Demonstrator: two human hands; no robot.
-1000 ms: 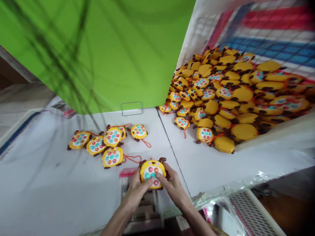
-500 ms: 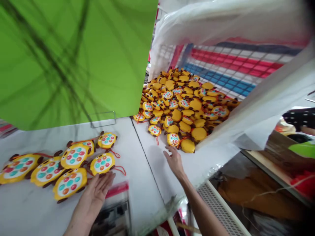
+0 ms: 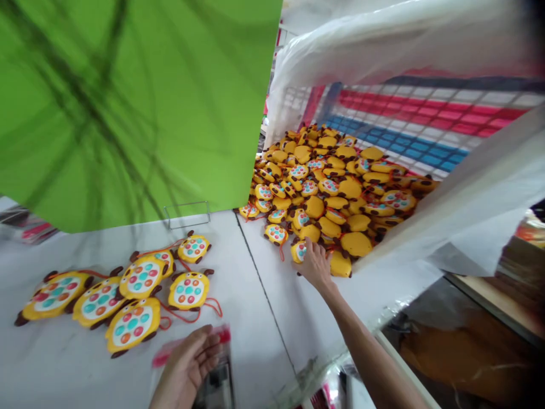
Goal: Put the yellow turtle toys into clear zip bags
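A large pile of yellow dog-shaped toys with coloured buttons and orange cords fills the right back of the table. My right hand reaches over a toy at the pile's front edge, fingers bent down on it; how firmly it is held cannot be told. On the left, several toys lie button side up. My left hand is at the front, palm turned inward, fingers curved and apart, nothing in them. It is over a clear bag with a pink strip, below a toy.
A green panel with a wire clip stands at the back left. White plastic sheeting and a mesh side surround the pile. A seam runs along the white table.
My right hand has moved forward onto a toy at the pile's edge. My left hand has drawn away from the left toys, down to the bag. The view has shifted slightly.
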